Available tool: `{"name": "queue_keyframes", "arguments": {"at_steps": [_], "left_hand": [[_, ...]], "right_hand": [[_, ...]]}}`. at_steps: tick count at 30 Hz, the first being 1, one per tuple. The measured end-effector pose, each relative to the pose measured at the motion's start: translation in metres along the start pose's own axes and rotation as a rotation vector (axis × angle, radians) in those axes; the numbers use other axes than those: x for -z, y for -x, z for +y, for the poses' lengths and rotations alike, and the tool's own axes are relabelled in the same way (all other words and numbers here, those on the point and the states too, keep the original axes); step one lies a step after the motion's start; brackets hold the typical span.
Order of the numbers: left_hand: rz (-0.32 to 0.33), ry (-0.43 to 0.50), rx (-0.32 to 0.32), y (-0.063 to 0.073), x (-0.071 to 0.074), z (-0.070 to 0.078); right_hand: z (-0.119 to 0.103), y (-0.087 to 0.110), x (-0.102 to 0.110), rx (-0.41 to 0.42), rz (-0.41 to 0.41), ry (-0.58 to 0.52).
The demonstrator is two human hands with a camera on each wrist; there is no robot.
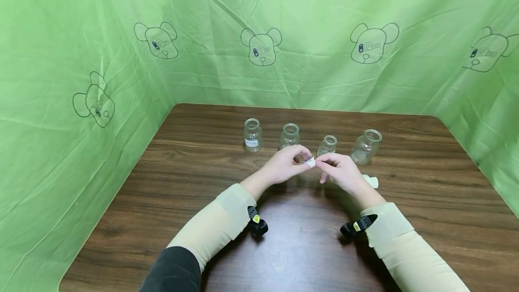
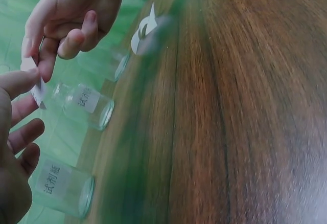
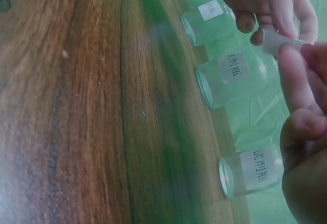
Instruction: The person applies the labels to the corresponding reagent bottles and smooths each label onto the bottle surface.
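A small white label (image 1: 311, 162) is held between both hands, in front of the glass jars. My left hand (image 1: 283, 164) pinches its left end between thumb and finger. At the other end, the thumb and fingertips of my right hand (image 1: 343, 173) pinch it too. In the right wrist view the label (image 3: 276, 42) looks slightly bent. Beyond the hands stand a far-left jar (image 1: 252, 136) with a label, a second jar (image 1: 289, 135) and a small jar (image 1: 327, 144), both partly hidden by the hands. A wider jar (image 1: 366, 148) stands upright at the right.
A curled white strip of paper (image 1: 372, 181) lies on the brown wooden table (image 1: 182, 166), partly behind my right wrist. Green cloth (image 1: 308, 75) hangs along the back and sides. Black wrist cameras sit under both cuffs.
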State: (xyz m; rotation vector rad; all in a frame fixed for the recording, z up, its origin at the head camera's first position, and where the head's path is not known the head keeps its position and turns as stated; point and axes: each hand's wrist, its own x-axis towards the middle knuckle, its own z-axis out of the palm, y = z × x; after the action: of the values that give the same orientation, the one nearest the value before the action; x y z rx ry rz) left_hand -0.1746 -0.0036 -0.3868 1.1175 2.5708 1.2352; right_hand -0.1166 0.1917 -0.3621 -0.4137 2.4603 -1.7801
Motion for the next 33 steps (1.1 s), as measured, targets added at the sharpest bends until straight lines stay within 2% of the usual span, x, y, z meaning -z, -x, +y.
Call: {"name": "queue_keyframes", "arguments": {"at_steps": [5,10,15,23,33], "left_hand": [[0.051,-0.048,-0.007,-0.002,-0.005,0.002],[0.075,-0.002,0.015,-0.004,-0.01,0.004],[0.096,0.005,0.041,-0.006,-0.014,0.006],[0.118,-0.01,0.036,-0.007,-0.016,0.006],[0.131,-0.009,0.008,-0.007,-0.019,0.002]], "right_hand": [[-0.001,-0.001,0.0,-0.017,0.019,0.004],[0.0,-0.001,-0.001,-0.036,0.033,0.024],[0.015,-0.004,0.001,-0.035,0.04,0.04],[0.037,-0.01,0.003,-0.021,0.068,0.12],[0.033,-0.009,0.004,0.011,0.047,0.185]]}}
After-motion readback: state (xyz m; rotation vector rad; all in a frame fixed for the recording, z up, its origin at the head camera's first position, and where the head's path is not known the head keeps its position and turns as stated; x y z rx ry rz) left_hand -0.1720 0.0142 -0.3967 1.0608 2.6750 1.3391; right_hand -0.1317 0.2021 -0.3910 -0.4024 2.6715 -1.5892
